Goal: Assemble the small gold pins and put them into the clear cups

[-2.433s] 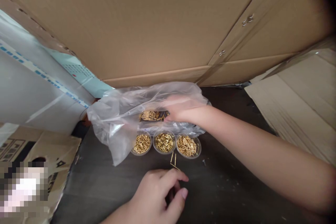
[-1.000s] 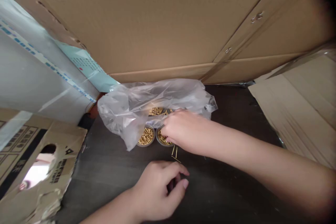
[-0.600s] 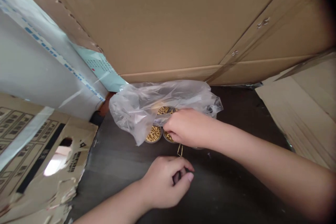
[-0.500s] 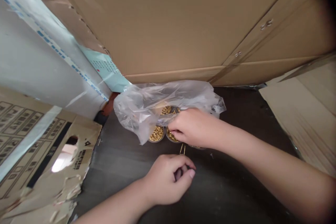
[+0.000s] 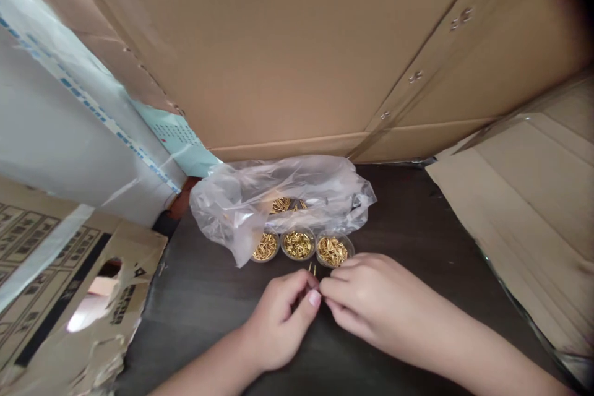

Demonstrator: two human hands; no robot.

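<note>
My left hand (image 5: 290,315) is closed in a pinch, with two thin gold prongs (image 5: 312,269) rising just beyond its fingertips. What lies between its fingers is too small to name. My right hand (image 5: 366,297) is closed too, its fingertips meeting those of my left hand and hiding anything they hold. Just beyond the hands three round clear cups stand in a row: a left cup of small gold pieces (image 5: 265,247), a middle one (image 5: 297,244) and a right one (image 5: 333,250).
Behind the cups a crumpled clear plastic bag (image 5: 320,179) holds more gold pieces (image 5: 281,205). Cardboard walls the dark table (image 5: 185,297) at the back, with a torn carton (image 5: 125,322) at left and a cardboard flap (image 5: 505,210) at right.
My right hand has moved from the middle cup back toward me and now meets my left hand's fingertips. All three cups now show. The view has shifted somewhat.
</note>
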